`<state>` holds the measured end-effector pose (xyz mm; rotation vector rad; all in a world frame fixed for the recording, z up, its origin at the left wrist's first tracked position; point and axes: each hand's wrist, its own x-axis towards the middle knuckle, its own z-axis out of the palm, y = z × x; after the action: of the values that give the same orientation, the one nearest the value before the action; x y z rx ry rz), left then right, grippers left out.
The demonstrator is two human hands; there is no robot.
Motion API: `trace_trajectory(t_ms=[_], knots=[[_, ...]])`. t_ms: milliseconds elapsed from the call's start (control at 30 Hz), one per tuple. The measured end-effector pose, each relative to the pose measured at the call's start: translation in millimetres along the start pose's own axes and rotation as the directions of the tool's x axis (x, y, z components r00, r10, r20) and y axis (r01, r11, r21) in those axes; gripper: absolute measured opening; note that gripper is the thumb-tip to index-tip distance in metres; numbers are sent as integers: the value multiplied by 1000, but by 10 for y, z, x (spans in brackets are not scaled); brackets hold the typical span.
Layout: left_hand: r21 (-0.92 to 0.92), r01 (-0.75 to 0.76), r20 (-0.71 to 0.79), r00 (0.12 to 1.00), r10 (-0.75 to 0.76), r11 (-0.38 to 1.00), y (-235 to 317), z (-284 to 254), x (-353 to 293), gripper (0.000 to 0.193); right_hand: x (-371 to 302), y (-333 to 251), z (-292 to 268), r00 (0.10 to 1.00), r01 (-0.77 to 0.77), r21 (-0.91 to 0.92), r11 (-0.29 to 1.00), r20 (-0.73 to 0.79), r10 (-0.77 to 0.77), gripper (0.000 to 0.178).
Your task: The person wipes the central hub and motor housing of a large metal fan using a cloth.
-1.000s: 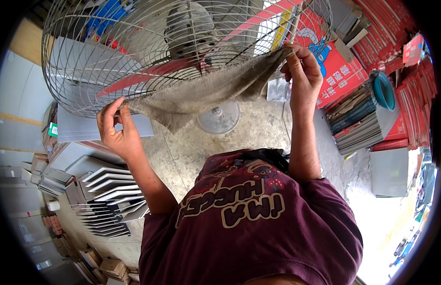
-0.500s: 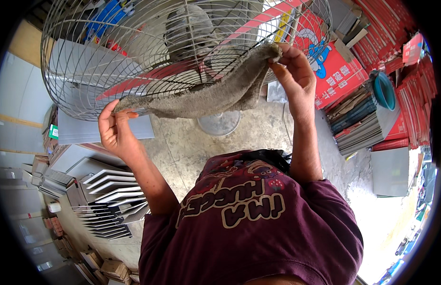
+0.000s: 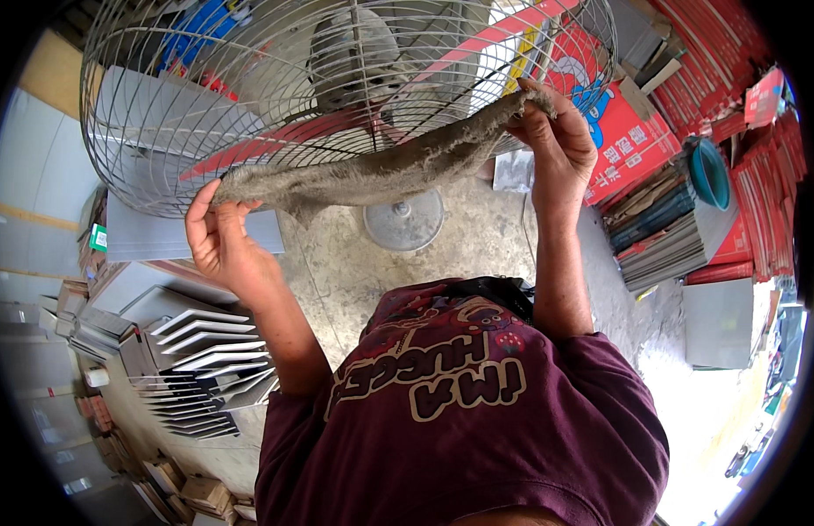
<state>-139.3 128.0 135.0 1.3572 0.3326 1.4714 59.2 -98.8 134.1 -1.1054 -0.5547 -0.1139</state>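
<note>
A dirty grey-brown cloth [image 3: 381, 175] stretches between my two hands in front of a large wire-caged fan [image 3: 276, 105]. My left hand [image 3: 221, 235] pinches its left end, and my right hand [image 3: 558, 145] grips the higher right end between thumb and fingers. The cloth is folded lengthwise and sags a little, with a small corner hanging near its left part. Behind the cage wires, the red fan blades [image 3: 284, 145] and the dark motor housing [image 3: 354, 53] show. The cloth hides part of the cage's lower edge.
Below the fan, its round grey base [image 3: 403, 221] stands on the concrete floor. A rack of white-edged boards [image 3: 210, 351] is at left. Red printed boxes [image 3: 630, 131], stacked flat cardboard [image 3: 665, 237] and a teal basin [image 3: 709, 173] line the right.
The cloth is pulled straighter and has turned, showing a darker fold along it. My right hand has moved slightly right and down; my left hand stays nearly in place.
</note>
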Motion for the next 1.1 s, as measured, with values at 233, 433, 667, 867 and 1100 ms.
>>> trace_trajectory(t_ms=[233, 433, 667, 867, 1100], knots=[[165, -182, 67, 983, 173, 969, 75, 413, -155, 22, -113, 54, 339, 992, 114, 17, 993, 46, -115, 22], [268, -453, 260, 884, 389, 850, -75, 597, -131, 26, -136, 30, 621, 945, 318, -252, 914, 154, -287, 26], [352, -656, 467, 741, 482, 668, 15, 826, -138, 36, -106, -50, 771, 818, 575, -423, 700, 329, -472, 36], [358, -665, 515, 726, 455, 655, 27, 825, -138, 40, -107, -35, 852, 768, 640, -479, 600, 390, -507, 37], [326, -703, 557, 683, 472, 632, 38, 862, -113, 41, -79, -115, 849, 782, 623, -540, 566, 423, -458, 36]])
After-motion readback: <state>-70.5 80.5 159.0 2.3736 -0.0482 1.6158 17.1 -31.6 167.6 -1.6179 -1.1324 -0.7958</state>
